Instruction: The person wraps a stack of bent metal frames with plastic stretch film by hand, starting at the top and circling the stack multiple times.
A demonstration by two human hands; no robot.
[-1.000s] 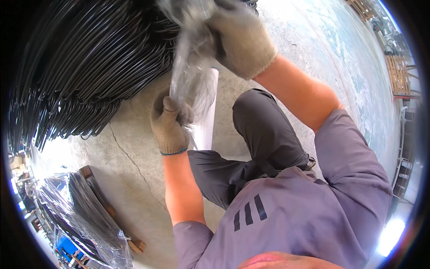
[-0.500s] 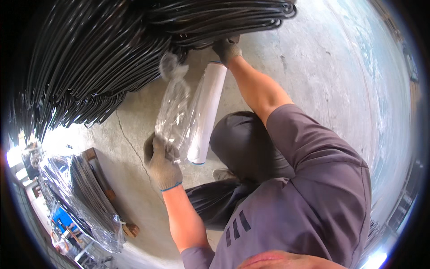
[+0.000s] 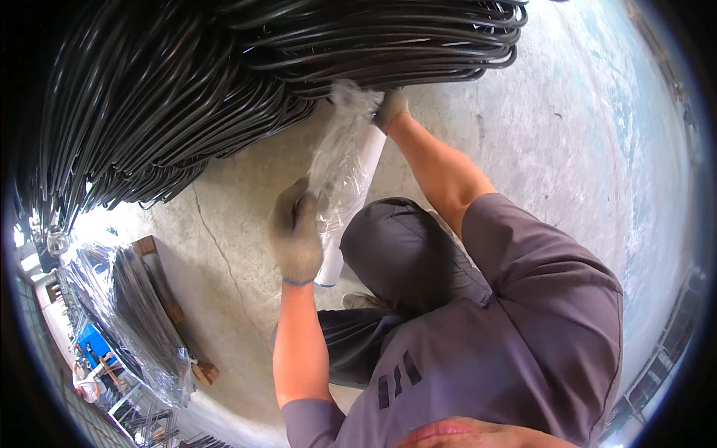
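Observation:
My left hand (image 3: 297, 233), in a light knitted glove with a dark palm, has its fingers curled round the near edge of a bunched clear plastic film (image 3: 340, 153). The film runs upward and partly covers a long white roll of stretch film (image 3: 331, 263), which slants beside my bent knee. At the roll's far end is my gloved right hand (image 3: 393, 108), just below a stack of black bent metal rods (image 3: 388, 52). Its fingers are hidden behind the film and the rods, so its grip does not show.
More black bent rods (image 3: 142, 97) fill the upper left. A film-wrapped bundle of rods (image 3: 123, 306) rests on a wooden pallet (image 3: 160, 280) at the left. The concrete floor (image 3: 231, 201) has a crack. My knee (image 3: 396, 246) is close to the roll.
My left hand has moved up and right with the film, which now overlaps more of the roll. My right hand and the roll's far end sit slightly lower and further right in view.

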